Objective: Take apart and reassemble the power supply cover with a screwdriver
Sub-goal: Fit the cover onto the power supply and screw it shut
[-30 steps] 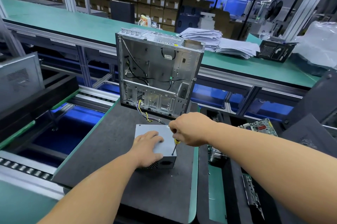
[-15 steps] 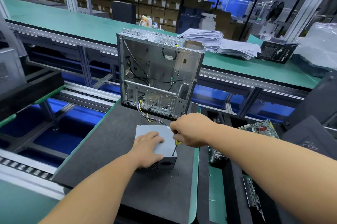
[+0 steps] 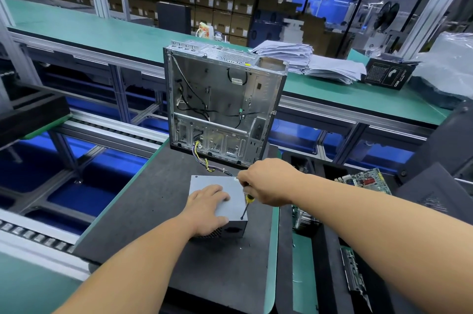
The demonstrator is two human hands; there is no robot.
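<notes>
A grey metal power supply (image 3: 231, 187) lies flat on a dark mat (image 3: 143, 211), its vented side facing me. My left hand (image 3: 206, 207) rests palm down on its top cover, fingers spread over the near left part. My right hand (image 3: 267, 182) grips a screwdriver (image 3: 246, 205) with a yellow-and-black handle. The shaft slants down and its tip sits at the cover's near right corner. A bundle of coloured wires (image 3: 208, 165) runs from the supply's far side into the open computer case (image 3: 222, 103) standing upright behind it.
Circuit boards (image 3: 363, 180) lie in dark trays to the right of the mat. A roller conveyor (image 3: 84, 129) runs along the left. Behind the case, a green bench holds stacked papers (image 3: 307, 60) and a black box (image 3: 386, 75).
Both hands and the screwdriver stay in nearly the same place on the power supply. The dark object at the far left has slid further left out of view.
</notes>
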